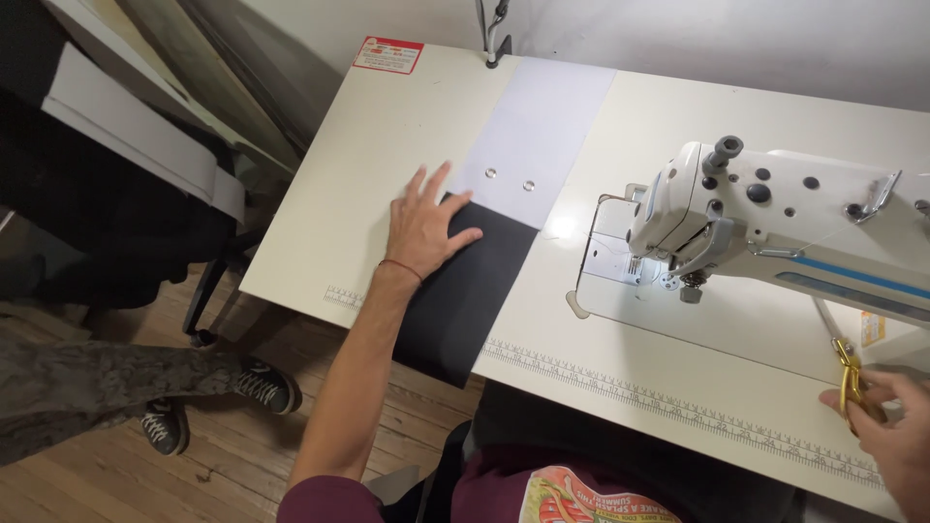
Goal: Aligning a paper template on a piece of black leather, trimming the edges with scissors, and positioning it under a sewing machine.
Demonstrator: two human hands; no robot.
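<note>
Presently my left hand [423,228] flat, fingers spread, on black rectangular fabric [463,291]; my right hand [891,426] clasps gold-handled scissors [841,351]. Risk: overhanging fabric slipping off white table [368,174] if pressure eases.

Your left hand [426,225] presses flat on the black fabric [465,291] at frame centre; your right hand [891,431] grips gold-handled scissors [845,358] at lower right.

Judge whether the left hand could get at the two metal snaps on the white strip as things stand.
Probably yes: the left hand lies flat on the black fabric, fingertips just short of the snaps, nothing between.
</note>
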